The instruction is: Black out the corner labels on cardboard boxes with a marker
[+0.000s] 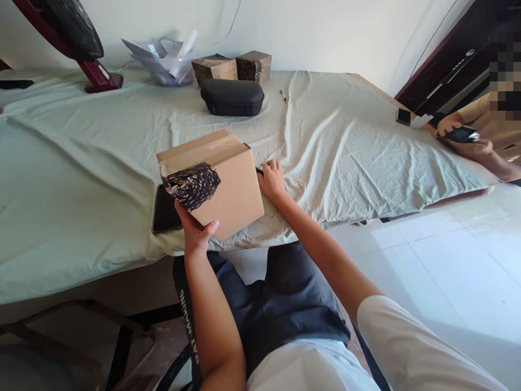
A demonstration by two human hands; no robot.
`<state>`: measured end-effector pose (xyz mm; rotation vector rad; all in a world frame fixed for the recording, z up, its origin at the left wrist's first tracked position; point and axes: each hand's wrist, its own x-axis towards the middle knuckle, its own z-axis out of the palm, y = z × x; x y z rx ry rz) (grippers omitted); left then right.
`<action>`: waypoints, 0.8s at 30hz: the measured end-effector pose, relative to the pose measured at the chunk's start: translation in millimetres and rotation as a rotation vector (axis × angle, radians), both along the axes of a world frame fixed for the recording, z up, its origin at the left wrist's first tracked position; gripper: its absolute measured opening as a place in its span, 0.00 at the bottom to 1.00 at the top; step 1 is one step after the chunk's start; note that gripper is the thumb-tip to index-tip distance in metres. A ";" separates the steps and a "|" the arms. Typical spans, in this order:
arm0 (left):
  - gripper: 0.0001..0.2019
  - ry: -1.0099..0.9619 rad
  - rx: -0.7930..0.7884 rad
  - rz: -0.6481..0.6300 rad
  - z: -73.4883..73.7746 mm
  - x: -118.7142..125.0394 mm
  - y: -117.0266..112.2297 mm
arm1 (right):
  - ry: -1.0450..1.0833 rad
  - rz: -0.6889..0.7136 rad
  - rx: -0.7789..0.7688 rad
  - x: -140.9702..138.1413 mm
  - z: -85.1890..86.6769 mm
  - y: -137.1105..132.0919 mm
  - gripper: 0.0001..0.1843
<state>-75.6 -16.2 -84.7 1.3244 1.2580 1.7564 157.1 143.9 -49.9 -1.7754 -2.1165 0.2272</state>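
Note:
A brown cardboard box (236,195) is tilted above the front of the cloth-covered table, its near corner scribbled over in black. My left hand (195,231) grips its lower left corner from below, thumb on the front face and the other fingers mostly hidden. To the right of the box, my right hand (272,179) rests on the cloth with its fingers curled. A small dark object (259,171) shows at its thumb side, too covered to name. Partly behind the box and my left hand lies a black phone-like slab (165,212).
Across the table (101,141) at the back stand a black zip case (232,98), two patterned boxes (215,69) (254,66), a clear plastic basket (166,65) and a dark red stand (103,81). At right, another person's hands (468,136) hold a phone near another phone (403,116).

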 end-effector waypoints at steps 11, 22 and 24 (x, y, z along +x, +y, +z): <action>0.63 -0.013 0.028 0.029 -5.0 2.7 1.2 | 0.905 0.845 -0.306 12.6 -2.1 -39.7 0.73; 0.45 0.564 -0.507 0.522 15.5 -86.1 17.7 | 0.921 0.630 -0.165 3.9 -20.4 -48.5 0.89; 0.45 0.588 -0.607 0.586 18.1 -88.3 23.6 | 0.989 0.615 -0.185 3.5 -17.2 -50.3 0.87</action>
